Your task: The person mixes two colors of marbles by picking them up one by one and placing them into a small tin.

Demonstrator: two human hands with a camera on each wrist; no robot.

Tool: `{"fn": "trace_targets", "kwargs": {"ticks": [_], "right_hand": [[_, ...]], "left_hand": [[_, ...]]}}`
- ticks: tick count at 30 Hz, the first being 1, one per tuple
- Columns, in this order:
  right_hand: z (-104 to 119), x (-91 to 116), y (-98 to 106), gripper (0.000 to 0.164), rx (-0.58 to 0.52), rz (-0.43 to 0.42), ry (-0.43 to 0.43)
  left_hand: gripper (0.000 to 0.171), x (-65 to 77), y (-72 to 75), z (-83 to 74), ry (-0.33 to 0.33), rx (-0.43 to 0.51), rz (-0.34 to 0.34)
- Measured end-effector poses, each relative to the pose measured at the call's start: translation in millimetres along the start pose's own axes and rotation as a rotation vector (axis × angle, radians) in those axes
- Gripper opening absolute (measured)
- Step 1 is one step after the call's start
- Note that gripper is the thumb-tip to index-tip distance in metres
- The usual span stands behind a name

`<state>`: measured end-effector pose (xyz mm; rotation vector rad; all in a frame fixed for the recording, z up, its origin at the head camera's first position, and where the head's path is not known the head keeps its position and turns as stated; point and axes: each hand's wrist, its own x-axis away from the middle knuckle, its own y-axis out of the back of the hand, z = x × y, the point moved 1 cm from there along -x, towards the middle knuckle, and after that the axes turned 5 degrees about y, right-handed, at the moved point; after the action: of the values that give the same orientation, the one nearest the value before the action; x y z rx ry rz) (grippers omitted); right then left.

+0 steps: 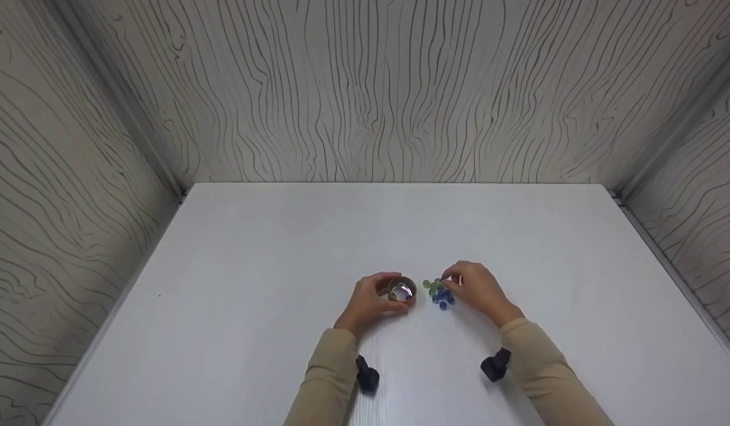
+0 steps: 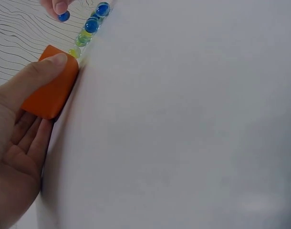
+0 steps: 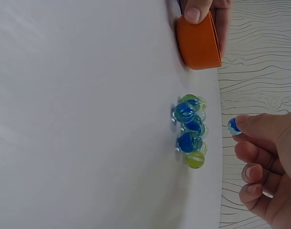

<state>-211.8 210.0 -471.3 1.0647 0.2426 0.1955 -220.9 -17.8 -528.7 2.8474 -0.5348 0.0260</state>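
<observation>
My left hand (image 1: 370, 300) grips a small orange bowl (image 2: 57, 93), its thumb along the outer wall and its fingers round the far side. The bowl stands upright on the white table, and its shiny inside shows in the head view with a dark blue marble (image 1: 408, 297) near the bottom. Between thumb and finger, my right hand (image 1: 476, 289) pinches a blue and clear glass marble (image 3: 233, 126), held above the table. Just left of that hand, several blue and yellow-green marbles (image 3: 193, 128) lie in a loose cluster, right of the bowl.
The white table (image 1: 270, 248) reaches back to a panel with a wood-grain pattern (image 1: 365, 94), with similar panels at both sides. A dark device (image 1: 368, 378) is strapped at the left wrist, another dark device (image 1: 495, 365) at the right.
</observation>
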Motion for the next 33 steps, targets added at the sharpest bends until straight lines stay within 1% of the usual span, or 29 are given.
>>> {"fn": "trace_targets", "kwargs": {"ticks": [7, 13, 16, 20, 27, 33], "right_hand": [[8, 0, 0, 0.012, -0.003, 0.003, 0.005], [13, 1, -1, 0.01, -0.004, -0.03, 0.052], [15, 1, -2, 0.009, -0.004, -0.039, 0.067], [17, 0, -3, 0.01, -0.001, -0.033, 0.07], [20, -1, -8, 0.01, -0.014, -0.021, 0.063], [24, -2, -12, 0.009, -0.028, -0.003, 0.076]], "left_hand": [[0.063, -0.1, -0.4, 1.4, 0.005, -0.009, -0.012], [0.061, 1.0, -0.9, -0.8, 0.016, -0.012, -0.018], [0.061, 1.3, -1.0, -1.6, -0.002, -0.022, -0.022], [0.061, 0.9, -1.3, -1.3, -0.016, -0.033, -0.025], [0.061, 1.6, -1.8, -1.9, 0.005, -0.049, -0.024], [0.061, 0.6, -1.2, -1.3, -0.001, -0.037, -0.025]]}}
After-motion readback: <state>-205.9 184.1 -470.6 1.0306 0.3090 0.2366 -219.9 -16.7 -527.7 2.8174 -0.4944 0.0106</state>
